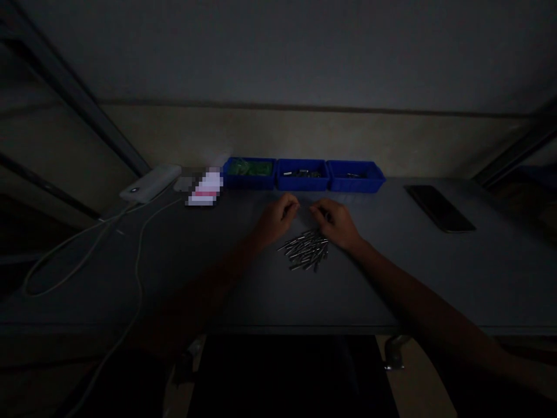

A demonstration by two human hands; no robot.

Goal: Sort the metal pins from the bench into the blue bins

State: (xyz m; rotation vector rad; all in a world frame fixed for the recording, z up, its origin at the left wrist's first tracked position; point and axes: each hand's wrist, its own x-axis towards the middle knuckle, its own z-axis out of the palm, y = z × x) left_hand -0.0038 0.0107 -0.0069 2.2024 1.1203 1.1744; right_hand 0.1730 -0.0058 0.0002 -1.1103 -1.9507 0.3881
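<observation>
White casing, smooth and rounded, wraps a boxy device [152,183] at far left, with pale cable [136,267] trailing over the grey surface [243,302]. Beside it lies a blurred flat item [206,188]. Next, a blue plastic left bin [252,184] holds green material [256,169]. The left hand [274,219] has curled fingers; whether they grip anything cannot be told. Slender, shiny metal pins [307,249] lie crisscrossed in a loose heap near both hands, so much seems left to handle; the middle bin [302,184] behind already contains small metal pieces [304,173]. The right hand [339,222], also curled, overlaps the heap's edge in view, its grip unclear. The right bin [354,186] contains a few thin pieces [354,175]. Farthest right rests a dark, slab-like phone [439,208].
</observation>
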